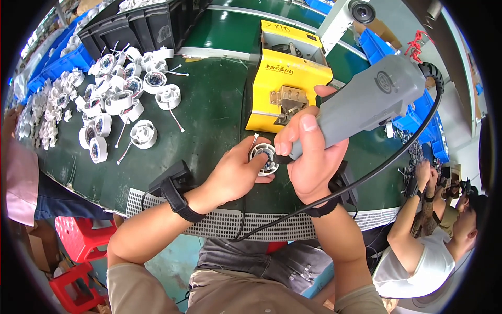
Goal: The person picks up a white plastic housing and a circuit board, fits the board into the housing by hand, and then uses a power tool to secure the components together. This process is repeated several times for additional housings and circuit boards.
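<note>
Over a green surface (201, 104), the left hand (238, 171) is gripping a round white slotted part (269, 152), dark-centred; the right hand (312, 162) is clasping a grey corded power tool (363, 102).

The round white housing (269, 150) presents its open face upward, dark interior partly visible, at near centre. The grey handheld power tool (366, 99) slants from far right toward it; tip contact is indeterminable.

Beyond the right hand (312, 159), the yellow machine (282, 78) bears dark handwriting (277, 26) on top and printed characters (280, 69) lower down. The grey tool (361, 104) in that hand carries a round emblem (384, 81).
</note>
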Demonstrator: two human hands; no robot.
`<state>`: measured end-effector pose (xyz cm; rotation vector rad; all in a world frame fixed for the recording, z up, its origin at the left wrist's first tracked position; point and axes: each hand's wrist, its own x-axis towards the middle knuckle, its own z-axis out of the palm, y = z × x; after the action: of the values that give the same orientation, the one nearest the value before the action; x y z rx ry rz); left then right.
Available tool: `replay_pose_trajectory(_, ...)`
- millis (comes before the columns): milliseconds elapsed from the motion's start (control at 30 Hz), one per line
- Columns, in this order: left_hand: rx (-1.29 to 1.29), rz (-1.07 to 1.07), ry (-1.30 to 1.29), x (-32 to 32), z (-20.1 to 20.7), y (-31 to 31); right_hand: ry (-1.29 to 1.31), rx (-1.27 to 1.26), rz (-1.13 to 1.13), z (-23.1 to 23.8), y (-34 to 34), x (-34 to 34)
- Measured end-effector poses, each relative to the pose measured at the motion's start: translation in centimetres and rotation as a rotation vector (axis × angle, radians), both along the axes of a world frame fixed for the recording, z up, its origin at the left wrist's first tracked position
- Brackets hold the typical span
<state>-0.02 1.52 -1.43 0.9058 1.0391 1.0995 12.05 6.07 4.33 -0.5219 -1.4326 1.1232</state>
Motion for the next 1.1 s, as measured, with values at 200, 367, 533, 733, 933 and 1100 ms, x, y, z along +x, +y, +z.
replay_pose_trajectory(200,0.009,0.0,0.012,0.0,-0.2,0.0,0.019,-0.071,0.018,-0.1,-0.2,0.1)
replay_pose_trajectory(367,0.02,0.005,-0.003,0.0,-0.3,0.1,0.023,-0.078,0.02,-0.2,-0.2,0.0)
replay_pose_trajectory(533,0.04,-0.004,0.011,0.0,-0.5,0.1,0.046,-0.106,0.034,-0.4,-0.1,-0.1)
replay_pose_trajectory(733,0.012,-0.008,0.006,0.0,-0.3,-0.1,0.042,-0.116,0.049,-0.6,0.0,-0.1)
replay_pose_trajectory(933,-0.018,-0.004,-0.007,0.0,-0.3,0.0,0.028,-0.051,0.098,-1.0,-0.2,-0.2)
replay_pose_trajectory(1100,0.011,-0.014,0.033,-0.5,-0.1,0.3,-0.016,0.031,0.092,-1.8,0.2,-0.6)
